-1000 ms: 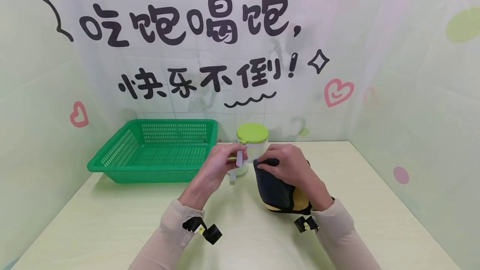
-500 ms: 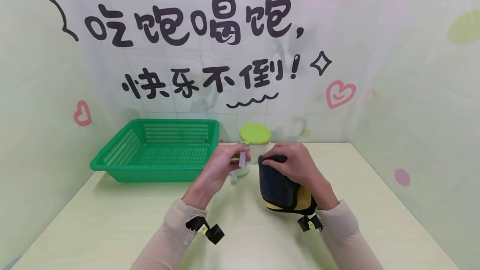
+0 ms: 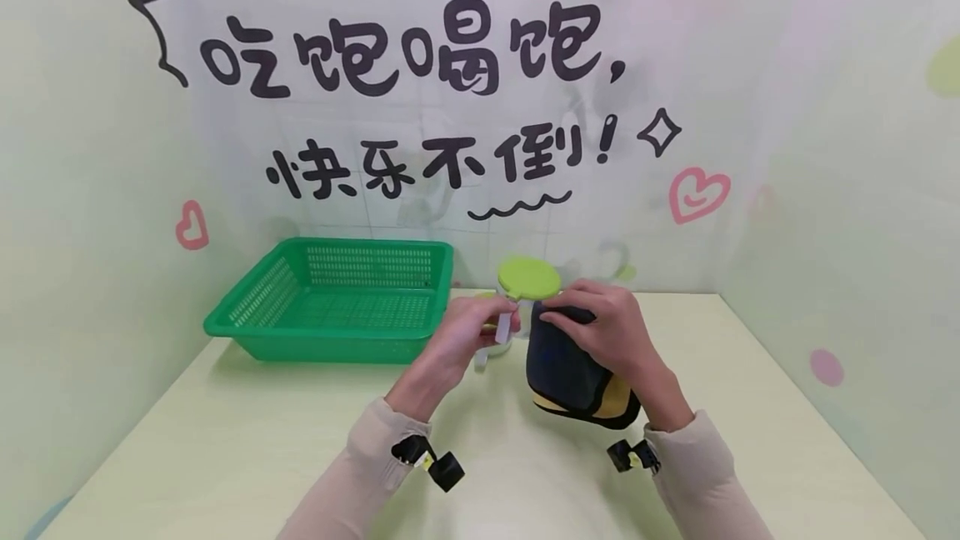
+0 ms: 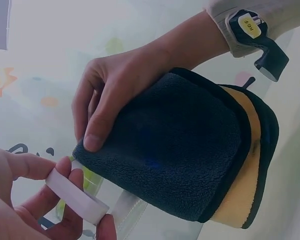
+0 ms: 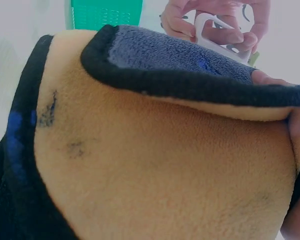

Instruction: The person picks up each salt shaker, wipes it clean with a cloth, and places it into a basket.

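In the head view my left hand (image 3: 467,338) grips the white handle (image 4: 76,196) of a clear jar with a lime-green lid (image 3: 528,277). My right hand (image 3: 613,330) pinches the top edge of a folded cloth (image 3: 564,365), fleecy dark blue on one side and tan on the other, with black edging. The cloth hangs beside the jar and hides part of its body. Dark smudges mark the tan side in the right wrist view. Whether the cloth touches the jar, I cannot tell.
A second container with a white handle (image 3: 481,360) stands behind my left hand, mostly hidden. To the left, a green plastic basket (image 3: 330,348) sits on the pale table (image 3: 300,440). Printed fabric walls (image 3: 817,273) enclose the back and sides.
The head view has turned slightly left, so everything appears further right. My right hand and the cloth have come closer to the jar, covering more of it. The lid now looks slightly tilted.
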A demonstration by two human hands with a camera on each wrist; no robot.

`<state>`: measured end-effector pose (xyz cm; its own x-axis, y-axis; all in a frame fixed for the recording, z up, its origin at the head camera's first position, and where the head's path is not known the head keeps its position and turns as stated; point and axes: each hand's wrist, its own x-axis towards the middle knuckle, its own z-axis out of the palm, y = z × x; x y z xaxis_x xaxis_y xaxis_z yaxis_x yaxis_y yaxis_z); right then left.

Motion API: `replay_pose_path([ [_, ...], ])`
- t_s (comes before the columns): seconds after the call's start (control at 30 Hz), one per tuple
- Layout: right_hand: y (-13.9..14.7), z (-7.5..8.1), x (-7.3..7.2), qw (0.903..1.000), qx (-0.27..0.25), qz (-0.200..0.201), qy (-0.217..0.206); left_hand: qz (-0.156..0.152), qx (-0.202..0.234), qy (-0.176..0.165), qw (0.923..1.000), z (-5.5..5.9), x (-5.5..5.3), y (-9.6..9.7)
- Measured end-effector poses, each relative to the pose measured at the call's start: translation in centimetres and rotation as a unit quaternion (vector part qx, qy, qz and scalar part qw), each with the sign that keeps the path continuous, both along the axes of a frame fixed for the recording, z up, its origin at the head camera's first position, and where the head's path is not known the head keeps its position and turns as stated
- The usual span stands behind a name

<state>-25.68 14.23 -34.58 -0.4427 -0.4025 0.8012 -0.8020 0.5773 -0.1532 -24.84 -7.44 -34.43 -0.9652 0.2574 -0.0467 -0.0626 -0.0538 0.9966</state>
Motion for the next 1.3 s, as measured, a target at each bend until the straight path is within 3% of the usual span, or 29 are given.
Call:
replay_pose_path([
  [0.47,0.7,0.0,0.1,0.9997,-0.006,0.003,-0.023,-0.007,0.009,-0.003,0.9999,0.0,0.1,0.2],
  [0.6,0.7,-0.3,0.2,0.9993,0.007,0.008,-0.035,-0.017,0.021,-0.010,0.9996,0.0,0.2,0.3],
  [0.83,0.1,-0.5,0.0,0.9967,0.045,0.009,-0.067,-0.004,0.035,-0.010,0.9993,0.5,-0.1,0.1],
  [1.3,0.0,-1.5,-0.5,0.9950,0.070,0.000,-0.071,-0.003,0.043,-0.024,0.9988,0.7,-0.2,-0.2],
])
